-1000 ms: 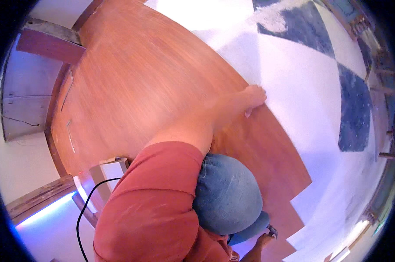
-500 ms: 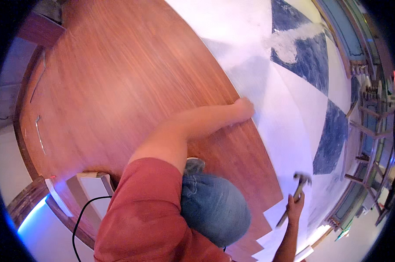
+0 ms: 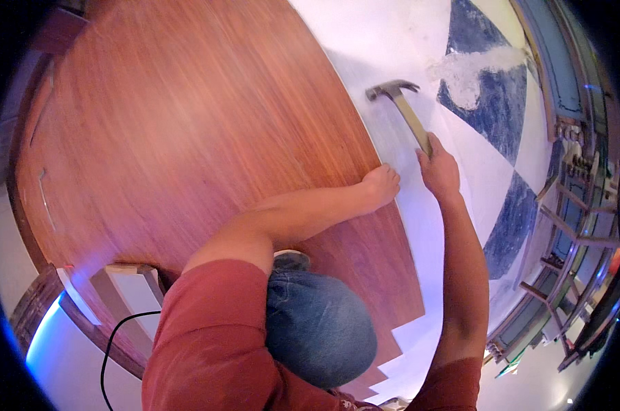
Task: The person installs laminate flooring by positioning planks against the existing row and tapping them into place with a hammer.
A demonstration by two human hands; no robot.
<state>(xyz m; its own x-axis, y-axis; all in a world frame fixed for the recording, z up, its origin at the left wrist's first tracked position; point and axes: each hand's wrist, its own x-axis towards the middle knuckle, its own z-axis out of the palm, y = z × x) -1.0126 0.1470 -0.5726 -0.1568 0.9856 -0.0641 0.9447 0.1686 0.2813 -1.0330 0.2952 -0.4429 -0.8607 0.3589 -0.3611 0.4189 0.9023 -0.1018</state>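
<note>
A claw hammer point(image 3: 409, 113) with a pale handle and dark metal head is gripped in my right hand point(image 3: 439, 168). Its head hangs over the white floor, beside the edge of the reddish-brown wood flooring point(image 3: 207, 109). My left hand point(image 3: 382, 185) rests with curled fingers at that edge. What the left fingers hold, if anything, is hidden. My bent knee in blue jeans point(image 3: 320, 329) is on the boards.
To the right of the boards lies a white and dark blue patterned floor point(image 3: 488, 89). Wooden furniture point(image 3: 577, 212) lines the far right. A black cable point(image 3: 111, 342) and a pale open box-like object point(image 3: 135, 294) are at the lower left.
My right hand has brought the hammer up from the lower right to beyond my left hand. The left hand stays at the board edge; the view has shifted slightly.
</note>
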